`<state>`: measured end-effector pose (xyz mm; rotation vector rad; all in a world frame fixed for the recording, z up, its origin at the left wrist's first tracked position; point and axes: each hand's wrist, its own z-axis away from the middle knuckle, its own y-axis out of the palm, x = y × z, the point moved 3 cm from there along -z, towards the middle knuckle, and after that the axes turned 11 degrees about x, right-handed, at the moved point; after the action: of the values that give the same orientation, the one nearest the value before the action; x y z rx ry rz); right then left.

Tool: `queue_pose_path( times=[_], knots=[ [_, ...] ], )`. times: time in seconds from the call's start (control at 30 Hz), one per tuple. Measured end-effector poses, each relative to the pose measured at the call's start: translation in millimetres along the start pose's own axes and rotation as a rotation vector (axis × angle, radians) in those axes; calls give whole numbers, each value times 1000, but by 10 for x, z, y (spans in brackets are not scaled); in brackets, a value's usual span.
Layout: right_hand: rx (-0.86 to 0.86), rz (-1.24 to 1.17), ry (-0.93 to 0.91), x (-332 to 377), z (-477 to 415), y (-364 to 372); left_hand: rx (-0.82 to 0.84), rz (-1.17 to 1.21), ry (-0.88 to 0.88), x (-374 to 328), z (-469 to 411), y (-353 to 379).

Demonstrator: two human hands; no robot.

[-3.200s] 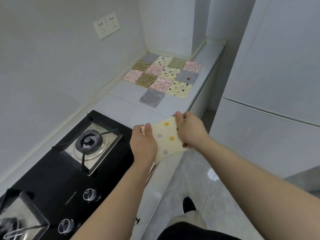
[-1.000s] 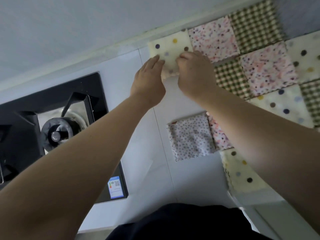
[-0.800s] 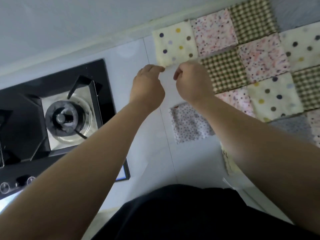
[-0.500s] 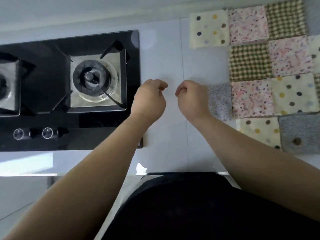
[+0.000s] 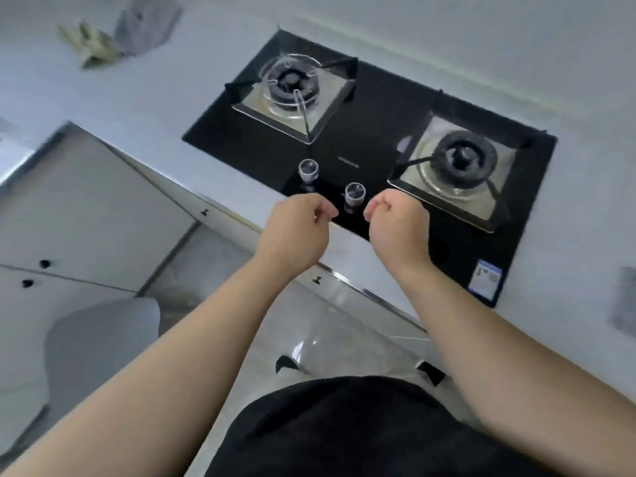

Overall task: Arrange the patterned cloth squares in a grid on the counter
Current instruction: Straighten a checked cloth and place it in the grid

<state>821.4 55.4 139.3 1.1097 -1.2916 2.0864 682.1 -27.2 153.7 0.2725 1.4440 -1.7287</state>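
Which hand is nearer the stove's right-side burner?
Right. The right hand hovers just beside the burner; the left hand is farther off, with the nearer knob between them.

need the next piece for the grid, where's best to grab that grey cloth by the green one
I'd pinch the grey cloth at its free corner nearest the stove, coming from that side; it lies rumpled on the counter, and the green cloth crowds its other side.

Person w/ bare forearms [image 5: 192, 356], blk top [image 5: 344, 425], pale trouser hems [image 5: 296, 372] & dark shoes [image 5: 285, 362].
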Motion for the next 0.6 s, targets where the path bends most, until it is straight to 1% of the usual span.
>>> queue_pose_path(
  times=[0.1,0.23,0.43,0.6],
  knots=[
    [89,43,-59,577,16,615,-93,65,-65,560,171,-629],
    [143,95,-117,1180,-80,1229,-178,149,-136,1119,278,-1195],
    [242,132,-149,1687,-476,1950,-246,230,-204,1817,40,-1753],
    [316,114,-132,2006,-1073,2623,-232,170,-270,2413,-381,-2258]
  ],
)
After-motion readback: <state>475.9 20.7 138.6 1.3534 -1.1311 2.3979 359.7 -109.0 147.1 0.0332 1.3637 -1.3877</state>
